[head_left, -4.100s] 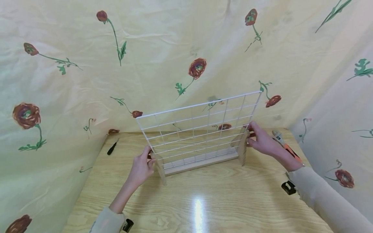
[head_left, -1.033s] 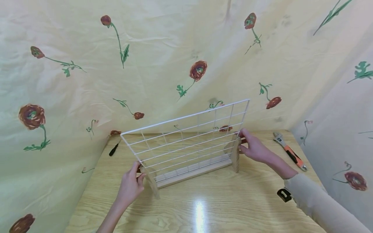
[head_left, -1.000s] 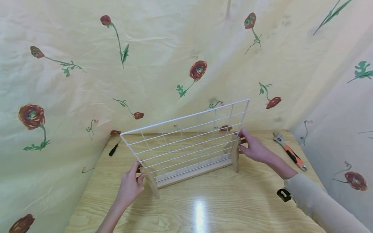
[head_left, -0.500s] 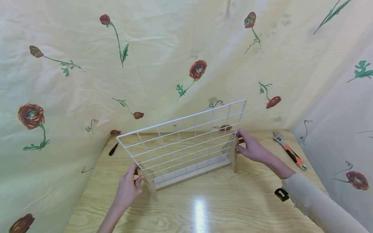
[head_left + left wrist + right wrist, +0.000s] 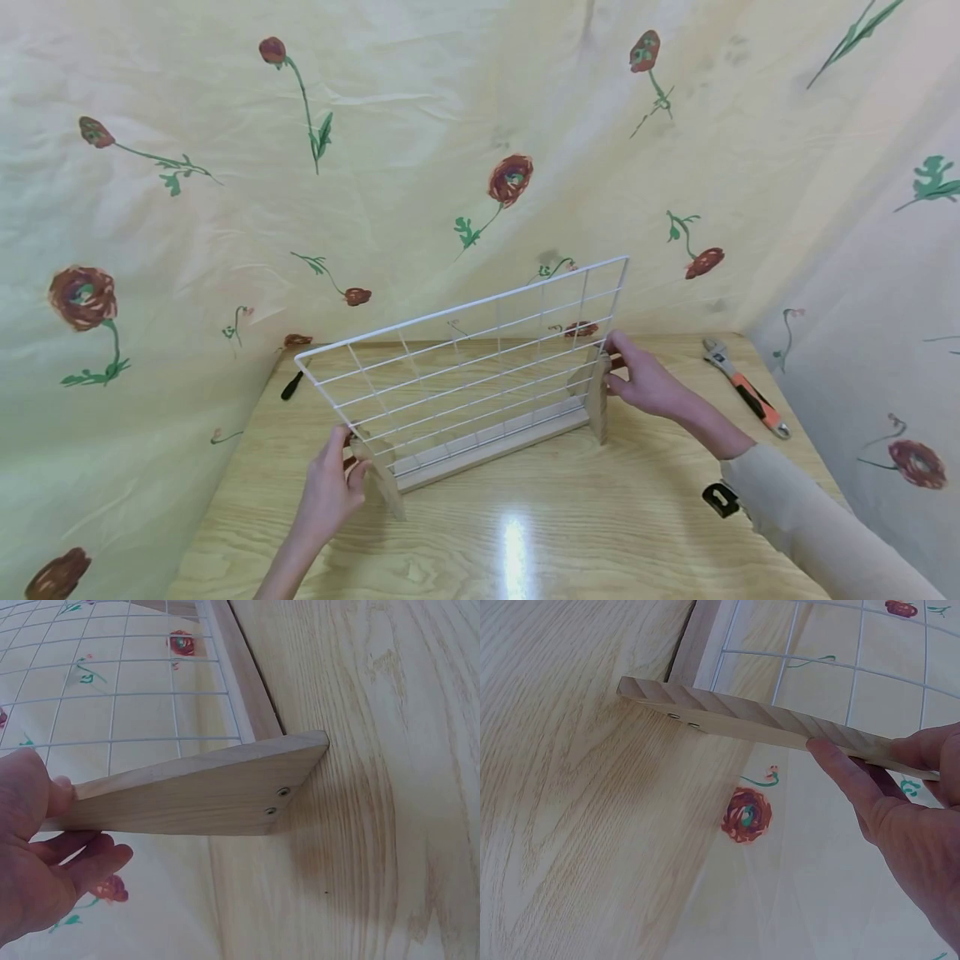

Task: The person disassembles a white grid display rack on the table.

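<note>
A rack with a white wire grid [image 5: 462,307] stands at a slant on the table, its left end nearer me. Pale wooden side panels, left [image 5: 384,481] and right [image 5: 597,406], flank the grid, and a wooden bar [image 5: 495,455] joins them at the bottom. My left hand [image 5: 327,485] pinches the upper end of the left panel between thumb and fingers. On the far side, my right hand [image 5: 647,382] grips the top of the right panel the same way. Two screw heads [image 5: 283,792] show low on the left panel's outer face in the left wrist view.
An adjustable wrench [image 5: 750,394] with an orange and black handle lies at the right back of the wood-grain table [image 5: 600,533]. A small black-handled screwdriver [image 5: 292,387] lies at the left back. Flower-printed cloth [image 5: 420,192] rises behind and at both sides.
The rack has shifted left and toward me, its left end more than its right. Both hands have moved with it, keeping their hold. The wrench now shows whole beside the right arm.
</note>
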The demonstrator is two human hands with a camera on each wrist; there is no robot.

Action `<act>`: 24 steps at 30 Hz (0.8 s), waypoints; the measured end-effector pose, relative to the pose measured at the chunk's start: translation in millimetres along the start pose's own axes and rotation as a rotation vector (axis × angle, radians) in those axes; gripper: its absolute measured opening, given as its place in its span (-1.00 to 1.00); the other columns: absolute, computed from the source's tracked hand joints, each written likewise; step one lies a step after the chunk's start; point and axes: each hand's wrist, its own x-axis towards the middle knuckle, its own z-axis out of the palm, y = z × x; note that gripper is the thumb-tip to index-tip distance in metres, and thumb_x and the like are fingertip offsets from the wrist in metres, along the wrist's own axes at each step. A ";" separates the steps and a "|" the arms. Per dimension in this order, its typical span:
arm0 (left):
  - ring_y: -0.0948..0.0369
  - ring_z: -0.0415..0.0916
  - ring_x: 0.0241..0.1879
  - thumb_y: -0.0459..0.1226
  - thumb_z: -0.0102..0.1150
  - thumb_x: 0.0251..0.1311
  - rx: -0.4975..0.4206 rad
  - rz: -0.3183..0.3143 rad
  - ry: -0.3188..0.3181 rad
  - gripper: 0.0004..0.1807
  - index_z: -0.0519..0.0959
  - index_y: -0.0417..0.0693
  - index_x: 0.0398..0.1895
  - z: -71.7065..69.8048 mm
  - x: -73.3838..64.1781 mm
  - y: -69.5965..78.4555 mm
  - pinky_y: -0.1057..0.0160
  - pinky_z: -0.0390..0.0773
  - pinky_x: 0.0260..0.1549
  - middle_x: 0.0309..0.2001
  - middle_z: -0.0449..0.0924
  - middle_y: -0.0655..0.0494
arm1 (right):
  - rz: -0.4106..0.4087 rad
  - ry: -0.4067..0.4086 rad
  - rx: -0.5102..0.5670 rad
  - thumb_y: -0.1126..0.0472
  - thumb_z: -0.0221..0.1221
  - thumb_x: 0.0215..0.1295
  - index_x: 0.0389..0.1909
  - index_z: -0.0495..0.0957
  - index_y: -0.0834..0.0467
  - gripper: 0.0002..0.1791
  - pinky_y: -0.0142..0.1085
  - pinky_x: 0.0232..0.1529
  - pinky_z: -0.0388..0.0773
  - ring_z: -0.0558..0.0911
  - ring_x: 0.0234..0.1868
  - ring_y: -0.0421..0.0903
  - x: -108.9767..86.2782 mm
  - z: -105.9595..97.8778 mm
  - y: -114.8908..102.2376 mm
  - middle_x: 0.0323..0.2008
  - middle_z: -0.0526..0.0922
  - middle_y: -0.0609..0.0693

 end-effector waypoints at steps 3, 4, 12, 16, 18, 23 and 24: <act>-0.18 0.64 -0.18 -0.86 0.26 -0.22 -0.027 -0.001 0.000 -0.32 0.33 -0.40 0.03 1.2 -2.2 -0.7 0.07 0.72 -0.29 -0.23 0.57 -0.20 | -0.001 -0.001 0.002 0.70 0.07 0.18 -0.09 0.27 0.32 -0.63 -0.22 -0.32 0.73 0.59 -0.07 0.42 0.6 0.7 -0.4 -0.06 0.50 0.36; -0.18 0.64 -0.17 -0.87 0.26 -0.23 -0.034 -0.003 -0.002 -0.31 0.32 -0.41 0.05 1.6 -3.1 -1.3 0.05 0.72 -0.29 -0.21 0.57 -0.20 | -0.001 -0.001 0.002 0.70 0.07 0.18 -0.09 0.28 0.32 -0.63 -0.22 -0.32 0.73 0.59 -0.07 0.42 0.8 1.0 -0.4 -0.06 0.50 0.36; -0.31 0.58 -0.05 -0.88 0.23 -0.19 -0.077 0.004 -0.005 -0.26 0.26 -0.43 0.12 3.0 -8.8 -7.0 -0.07 0.66 -0.20 -0.02 0.55 -0.32 | -0.003 0.006 0.001 0.70 0.06 0.17 -0.07 0.28 0.32 -0.62 -0.22 -0.33 0.73 0.59 -0.07 0.42 1.8 3.9 0.7 -0.06 0.50 0.36; -0.32 0.57 -0.03 -0.87 0.23 -0.17 -0.083 0.008 -0.001 -0.27 0.25 -0.44 0.13 3.7 -9.7 -8.8 -0.06 0.66 -0.21 -0.02 0.55 -0.33 | -0.001 0.015 0.000 0.70 0.06 0.17 -0.05 0.29 0.32 -0.61 -0.24 -0.33 0.73 0.60 -0.07 0.42 1.8 4.8 2.2 -0.06 0.51 0.36; -0.32 0.58 -0.03 -0.87 0.23 -0.18 -0.085 0.008 0.004 -0.26 0.25 -0.44 0.14 4.5 -10.1 -9.9 -0.05 0.66 -0.21 -0.03 0.55 -0.32 | 0.002 0.022 -0.001 0.70 0.06 0.17 -0.04 0.29 0.33 -0.61 -0.23 -0.33 0.72 0.60 -0.07 0.42 1.4 5.0 2.6 -0.07 0.52 0.37; -0.32 0.58 -0.05 -0.89 0.23 -0.23 -0.079 0.013 0.023 -0.23 0.26 -0.43 0.15 6.6 -10.5 -12.5 0.01 0.67 -0.20 -0.07 0.55 -0.32 | 0.011 0.029 0.005 0.69 0.04 0.19 -0.02 0.29 0.33 -0.62 -0.25 -0.33 0.73 0.60 -0.06 0.43 0.3 4.8 2.3 -0.05 0.52 0.40; -0.31 0.58 -0.05 -0.89 0.23 -0.24 -0.078 0.010 0.027 -0.22 0.27 -0.41 0.15 7.0 -10.5 -13.0 0.03 0.67 -0.20 -0.07 0.55 -0.31 | 0.010 0.032 0.004 0.69 0.04 0.20 -0.01 0.29 0.34 -0.62 -0.24 -0.32 0.73 0.60 -0.06 0.43 0.2 5.0 1.9 -0.04 0.52 0.41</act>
